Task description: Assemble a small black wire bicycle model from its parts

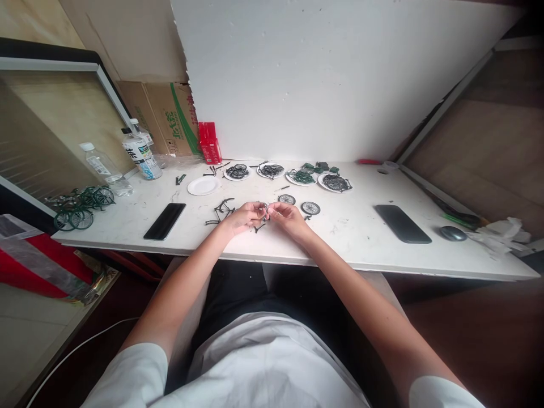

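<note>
My left hand [247, 216] and my right hand [287, 217] meet above the front middle of the white table. Both are closed in a pinch on one small dark part [266, 212], too small and too covered by fingers to name. A black toy bicycle frame [223, 209] lies just left of my left hand. Beyond my right hand are two small spoked wheels, one wheel [287, 199] behind it and another wheel [310, 208] to its right. A little black piece [258, 228] shows below my fingers.
Along the back, several plates hold bicycle parts, beside a bare white plate [203, 186]. Assembled green toy bicycles [83, 207] stand far left near bottles [142, 153]. Phones lie left [165, 221] and right [402, 224]; a mouse [453, 233] sits farther right. A white board [340, 79] rises behind.
</note>
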The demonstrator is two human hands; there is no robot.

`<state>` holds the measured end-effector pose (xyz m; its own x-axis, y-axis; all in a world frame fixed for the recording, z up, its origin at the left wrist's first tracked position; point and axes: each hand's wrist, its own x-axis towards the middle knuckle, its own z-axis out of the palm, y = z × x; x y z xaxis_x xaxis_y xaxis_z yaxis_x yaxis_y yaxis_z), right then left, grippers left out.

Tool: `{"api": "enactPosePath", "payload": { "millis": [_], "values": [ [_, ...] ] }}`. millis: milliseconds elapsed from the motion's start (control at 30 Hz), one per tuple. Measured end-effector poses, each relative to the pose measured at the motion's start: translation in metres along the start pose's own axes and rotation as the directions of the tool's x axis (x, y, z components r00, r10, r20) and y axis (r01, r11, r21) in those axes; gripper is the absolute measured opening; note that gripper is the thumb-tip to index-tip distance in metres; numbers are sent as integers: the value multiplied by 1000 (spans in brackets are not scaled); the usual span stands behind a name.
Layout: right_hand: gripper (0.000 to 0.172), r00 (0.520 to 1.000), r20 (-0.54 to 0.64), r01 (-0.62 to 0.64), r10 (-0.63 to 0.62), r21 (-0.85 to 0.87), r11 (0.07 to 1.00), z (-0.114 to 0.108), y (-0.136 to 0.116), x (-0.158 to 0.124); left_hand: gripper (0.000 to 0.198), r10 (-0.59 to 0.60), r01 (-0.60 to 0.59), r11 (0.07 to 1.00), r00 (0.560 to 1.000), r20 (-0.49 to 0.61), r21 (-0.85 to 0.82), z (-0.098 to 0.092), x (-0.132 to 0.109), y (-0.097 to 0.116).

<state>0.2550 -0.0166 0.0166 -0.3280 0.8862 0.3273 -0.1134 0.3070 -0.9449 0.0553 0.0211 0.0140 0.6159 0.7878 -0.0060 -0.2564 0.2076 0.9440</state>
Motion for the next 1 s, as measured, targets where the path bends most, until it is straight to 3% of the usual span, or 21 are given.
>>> {"api": "enactPosePath", "payload": {
  "millis": [433, 733, 1000],
  "values": [
    [37, 1000, 19, 1, -1, 12, 1000, 0, 0, -1, 33, 9, -9, 1000, 1000, -9, 30, 1, 0, -1],
    [36, 1000, -23, -6, 4, -76, 997, -1, -5, -3, 34, 33, -31, 994, 999, -16, 106, 2, -2, 0],
    [35, 999, 12, -35, 34, 114, 993, -5, 5, 0, 42, 55, -42, 987, 995, -80, 152, 12, -3, 1]
  ]
}}
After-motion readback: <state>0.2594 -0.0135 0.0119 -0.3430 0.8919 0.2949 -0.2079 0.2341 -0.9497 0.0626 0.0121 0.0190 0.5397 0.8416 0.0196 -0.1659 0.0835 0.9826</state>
